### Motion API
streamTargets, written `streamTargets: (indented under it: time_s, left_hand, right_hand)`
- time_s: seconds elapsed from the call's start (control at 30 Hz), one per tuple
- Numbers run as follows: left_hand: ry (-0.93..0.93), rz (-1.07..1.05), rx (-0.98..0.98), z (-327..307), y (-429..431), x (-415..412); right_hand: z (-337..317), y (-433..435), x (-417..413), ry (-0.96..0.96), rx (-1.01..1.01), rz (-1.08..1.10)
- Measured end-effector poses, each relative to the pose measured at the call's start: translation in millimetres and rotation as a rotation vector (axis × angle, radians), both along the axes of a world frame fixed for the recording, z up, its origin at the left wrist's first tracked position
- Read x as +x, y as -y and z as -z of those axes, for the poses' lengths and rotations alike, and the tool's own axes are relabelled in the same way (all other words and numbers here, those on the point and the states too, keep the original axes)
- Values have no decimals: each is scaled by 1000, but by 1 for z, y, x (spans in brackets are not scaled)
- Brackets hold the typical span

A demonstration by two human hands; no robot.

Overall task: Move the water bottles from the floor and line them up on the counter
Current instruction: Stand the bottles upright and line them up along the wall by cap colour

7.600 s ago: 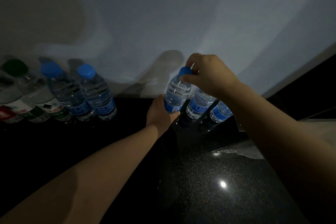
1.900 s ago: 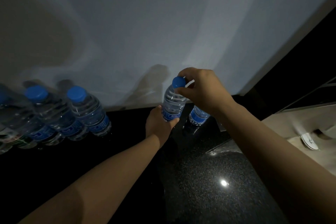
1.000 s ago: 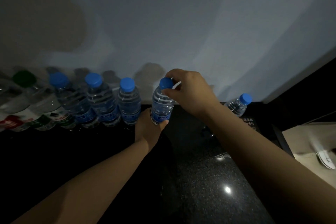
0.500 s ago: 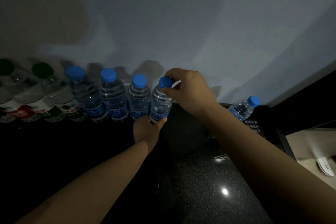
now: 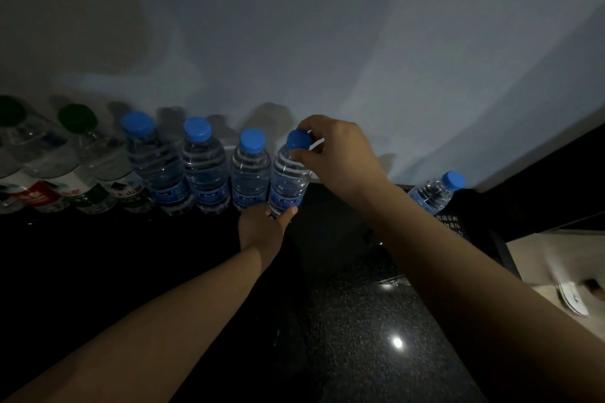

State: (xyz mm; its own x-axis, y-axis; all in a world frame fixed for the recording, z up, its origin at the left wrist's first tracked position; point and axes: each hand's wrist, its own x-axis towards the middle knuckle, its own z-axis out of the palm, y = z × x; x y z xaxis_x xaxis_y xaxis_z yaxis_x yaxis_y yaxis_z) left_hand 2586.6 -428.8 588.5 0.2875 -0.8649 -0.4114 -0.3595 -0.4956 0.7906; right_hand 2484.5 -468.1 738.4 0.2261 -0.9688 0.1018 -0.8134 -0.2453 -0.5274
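The left hand [image 5: 262,227] grips the base of a blue-capped bottle [image 5: 289,178] on the black counter [image 5: 360,321]. The right hand [image 5: 337,157] pinches its cap [image 5: 298,140], beside three matching bottles [image 5: 204,167]

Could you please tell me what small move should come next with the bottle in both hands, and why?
Probably release it: the held bottle looks upright at the row's right end, close beside its neighbour, left hand gripping its base, right hand pinching its cap. Another bottle stands apart at right.

Pale wall [image 5: 327,26], dark printed sign [image 5: 453,226], perhaps slipper [image 5: 573,300]
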Motion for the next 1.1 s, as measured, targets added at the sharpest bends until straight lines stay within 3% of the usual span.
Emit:
streamTargets:
  time_s: [0.27, 0.47, 0.63, 0.77, 1.1]
  left_hand:
    - [-72, 60, 1, 4, 0, 5]
    - [133, 180, 0, -2, -6, 17]
    - [24, 203, -109, -8, -17, 13]
    - [39, 326, -177, -15, -16, -10]
    - [28, 465, -185, -16, -15, -85]
  right_hand:
    - [-3, 3, -3, -3, 15, 10]
    - [-1, -5, -15, -7, 55, 28]
    - [0, -22, -63, -70, 58, 105]
    - [-2, -34, -113, -137, 40, 217]
    - [-4, -39, -198, -223, 24, 379]
